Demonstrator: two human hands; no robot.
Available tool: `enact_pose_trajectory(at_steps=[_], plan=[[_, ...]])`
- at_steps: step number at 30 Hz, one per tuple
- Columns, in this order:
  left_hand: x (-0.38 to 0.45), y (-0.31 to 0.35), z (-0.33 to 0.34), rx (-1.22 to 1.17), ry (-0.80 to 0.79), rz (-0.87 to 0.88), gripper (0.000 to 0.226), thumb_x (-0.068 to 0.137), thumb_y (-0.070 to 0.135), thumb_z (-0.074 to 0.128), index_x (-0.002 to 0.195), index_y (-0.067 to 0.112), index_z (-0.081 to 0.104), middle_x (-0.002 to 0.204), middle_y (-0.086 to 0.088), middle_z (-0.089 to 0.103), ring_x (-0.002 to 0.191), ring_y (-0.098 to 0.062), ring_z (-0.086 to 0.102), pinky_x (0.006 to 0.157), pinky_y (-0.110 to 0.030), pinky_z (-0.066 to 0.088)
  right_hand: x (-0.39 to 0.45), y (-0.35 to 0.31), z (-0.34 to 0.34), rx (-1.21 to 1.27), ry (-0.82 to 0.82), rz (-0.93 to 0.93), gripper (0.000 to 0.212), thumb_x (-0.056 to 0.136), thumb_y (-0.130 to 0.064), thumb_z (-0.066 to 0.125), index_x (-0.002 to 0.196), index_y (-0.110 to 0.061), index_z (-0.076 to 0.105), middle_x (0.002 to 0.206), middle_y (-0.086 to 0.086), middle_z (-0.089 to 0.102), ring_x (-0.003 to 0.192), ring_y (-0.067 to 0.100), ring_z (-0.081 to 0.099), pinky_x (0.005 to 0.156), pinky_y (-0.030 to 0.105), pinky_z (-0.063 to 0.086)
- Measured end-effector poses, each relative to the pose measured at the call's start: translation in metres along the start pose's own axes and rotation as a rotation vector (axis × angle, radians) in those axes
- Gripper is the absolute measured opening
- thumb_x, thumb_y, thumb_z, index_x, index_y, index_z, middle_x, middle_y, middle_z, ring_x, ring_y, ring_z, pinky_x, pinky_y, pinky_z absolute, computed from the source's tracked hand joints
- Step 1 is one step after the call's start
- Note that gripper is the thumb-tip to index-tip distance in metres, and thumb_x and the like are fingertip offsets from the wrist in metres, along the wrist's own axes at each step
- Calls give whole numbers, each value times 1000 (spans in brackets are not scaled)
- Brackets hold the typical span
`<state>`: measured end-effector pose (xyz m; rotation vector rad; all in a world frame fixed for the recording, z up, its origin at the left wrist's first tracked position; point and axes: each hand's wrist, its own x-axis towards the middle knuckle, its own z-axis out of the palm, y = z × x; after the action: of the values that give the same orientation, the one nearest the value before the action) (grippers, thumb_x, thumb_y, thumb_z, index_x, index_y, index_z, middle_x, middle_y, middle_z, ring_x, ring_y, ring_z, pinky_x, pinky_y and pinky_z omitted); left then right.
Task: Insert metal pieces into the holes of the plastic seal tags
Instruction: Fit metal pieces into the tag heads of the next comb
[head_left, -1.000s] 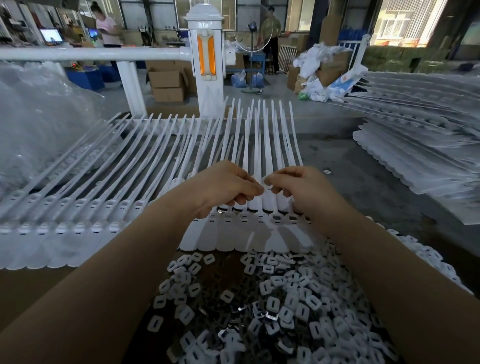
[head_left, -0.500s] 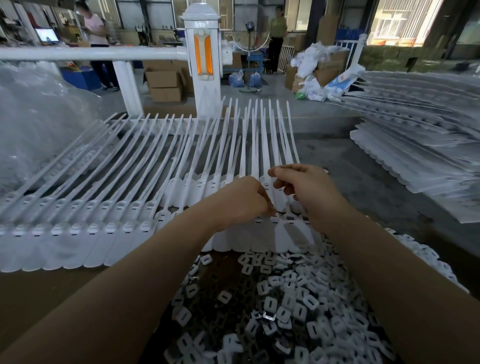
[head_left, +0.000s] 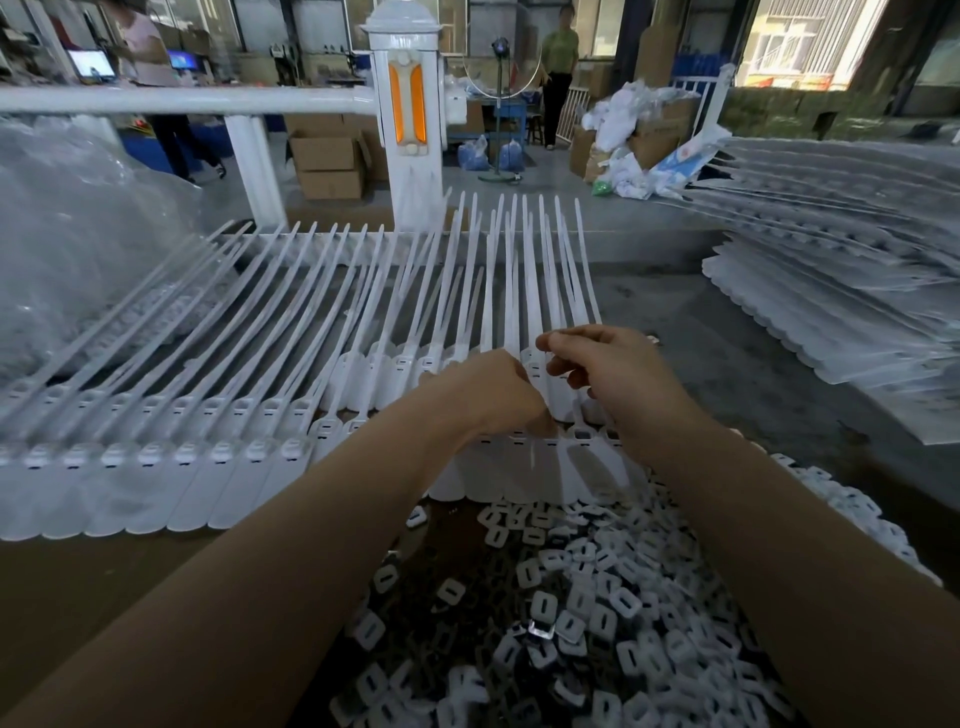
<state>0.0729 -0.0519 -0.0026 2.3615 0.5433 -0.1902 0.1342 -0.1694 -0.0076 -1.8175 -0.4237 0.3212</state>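
Both hands lower since, left hand (head_left: 488, 395) and right hand (head_left: 618, 374) fingers curled, pinching smooth white seal tags (head_left: 545, 384).

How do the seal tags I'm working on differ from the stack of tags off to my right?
The row of seal tags lies spread in front, tails pointing away; the stack of tags is piled in layers. Both hands, left hand and right hand, are at the row; the stack lies untouched. Both are white plastic.

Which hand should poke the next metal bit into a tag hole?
Probably the left hand: its fingertips press down right at the holes in the row of tags. The right hand is curled higher up, over the strips. Whether either hand holds a metal bit is hidden.
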Motion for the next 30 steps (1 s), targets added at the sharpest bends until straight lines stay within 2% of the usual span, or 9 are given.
enact_pose_trajectory(at_steps=[5,8,10,12,13,16,20,25,30], plan=[[5,1,2,-17,12,-16,33,74,28,78,103,19,65,116,-8,62,121,-34,50,107,-54,39,2,0,1,7,5,10,16,96,-27,57,88,-27,71,84,-5,67,74,3,55,60,21,36],[2,-3,0,-6,4,71,15,77,26,79,84,27,66,100,-2,64,114,-30,54,107,-52,38,3,2,-1,36,14,9,17,96,-26,56,89,-26,71,84,-5,67,75,3,57,63,22,36],[-2,-7,-4,14,26,230,15,78,27,80,77,31,65,87,4,60,91,-15,59,93,-33,47,4,3,-2,75,27,22,17,96,-26,56,94,-24,72,84,-4,67,80,9,55,65,25,38],[-9,-7,-8,42,31,445,14,77,26,82,78,33,70,85,8,62,71,1,56,65,-10,41,6,3,-3,105,40,39,18,96,-26,56,96,-22,73,85,-2,67,84,15,57,68,30,44],[-12,-6,-9,40,6,533,13,76,24,82,79,33,73,83,12,64,70,4,55,60,-7,38,7,4,-2,123,45,47,18,95,-25,57,96,-21,74,86,0,68,89,21,60,71,35,49],[-21,3,-1,47,-123,689,10,76,21,82,83,28,78,73,26,66,70,11,55,62,-2,37,7,4,-2,186,62,58,15,93,-23,60,93,-18,75,86,5,69,96,32,63,90,48,53],[-24,9,10,147,-176,731,16,79,24,80,95,24,79,81,23,68,72,15,56,64,0,37,6,4,-2,223,64,42,14,91,-18,61,91,-15,75,74,-1,65,75,15,56,77,34,50],[-26,9,12,175,-167,714,17,81,23,78,98,21,77,79,24,63,79,11,61,74,-6,47,5,3,-2,226,62,45,14,92,-17,60,93,-14,74,75,-1,64,68,9,54,67,26,44],[-24,7,14,143,-178,668,9,81,23,79,86,22,72,76,18,64,72,10,60,67,-4,46,6,4,-3,204,54,39,16,94,-17,58,93,-15,73,76,-1,64,67,7,53,63,22,41]])
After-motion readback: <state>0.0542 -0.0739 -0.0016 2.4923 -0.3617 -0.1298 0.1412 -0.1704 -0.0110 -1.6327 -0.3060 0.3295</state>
